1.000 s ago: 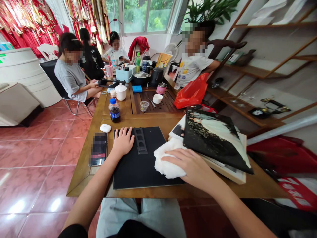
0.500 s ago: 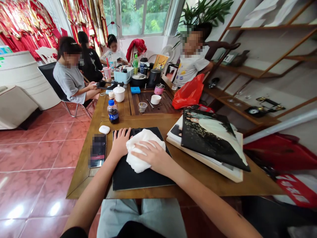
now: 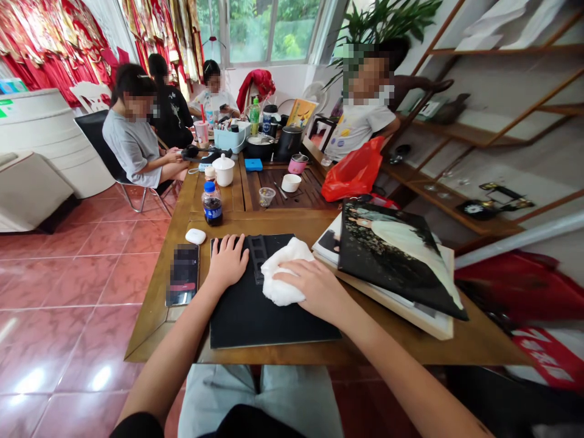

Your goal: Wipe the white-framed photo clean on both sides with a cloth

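A flat black panel (image 3: 269, 325) lies on the wooden table in front of me, with a raised dark strip of square cut-outs (image 3: 258, 260) near its upper middle. My left hand (image 3: 229, 260) rests flat on the panel's upper left part, fingers spread, holding nothing. Under my right hand (image 3: 314, 289) is a crumpled white cloth (image 3: 283, 274), pressed against the panel's right side. My right fingers curve over the cloth, and their tips are partly sunk in its folds.
A phone (image 3: 183, 274), a white earbud case (image 3: 196, 236) and a cola bottle (image 3: 212, 207) stand left of the panel. Photo panels (image 3: 396, 255) are stacked to the right. Farther back are a red plastic bag (image 3: 353, 173), a lidded white cup (image 3: 224, 171) and several seated people.
My right hand has slid the cloth rightward across the panel, uncovering the dark strip. My left hand stays flat at the upper left. The whole view has shifted slightly.
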Demonstrator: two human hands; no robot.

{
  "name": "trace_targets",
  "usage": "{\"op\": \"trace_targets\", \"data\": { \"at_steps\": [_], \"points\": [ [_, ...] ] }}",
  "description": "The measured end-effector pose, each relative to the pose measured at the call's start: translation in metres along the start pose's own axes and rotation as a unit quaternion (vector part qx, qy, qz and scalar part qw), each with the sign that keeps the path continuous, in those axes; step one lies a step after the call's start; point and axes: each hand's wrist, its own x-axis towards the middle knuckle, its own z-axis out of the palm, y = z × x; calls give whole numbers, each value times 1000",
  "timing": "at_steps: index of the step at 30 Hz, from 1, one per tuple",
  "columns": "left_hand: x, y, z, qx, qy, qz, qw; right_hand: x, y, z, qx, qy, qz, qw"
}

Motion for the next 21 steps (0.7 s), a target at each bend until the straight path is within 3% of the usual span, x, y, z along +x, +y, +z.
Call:
{"op": "trace_targets", "data": {
  "at_steps": [14, 17, 21],
  "points": [
    [-1, 1, -2, -9, -12, -3, 1000, -26, 6, -9, -49, -14, 115, 992],
    [-1, 1, -2, -13, -17, -5, 1000, -18, 6, -18, -55, 6, 106, 993],
    [0, 1, -2, -14, -18, -3, 1000, 14, 6, -22, -39, 46, 91, 994]
  ]
}}
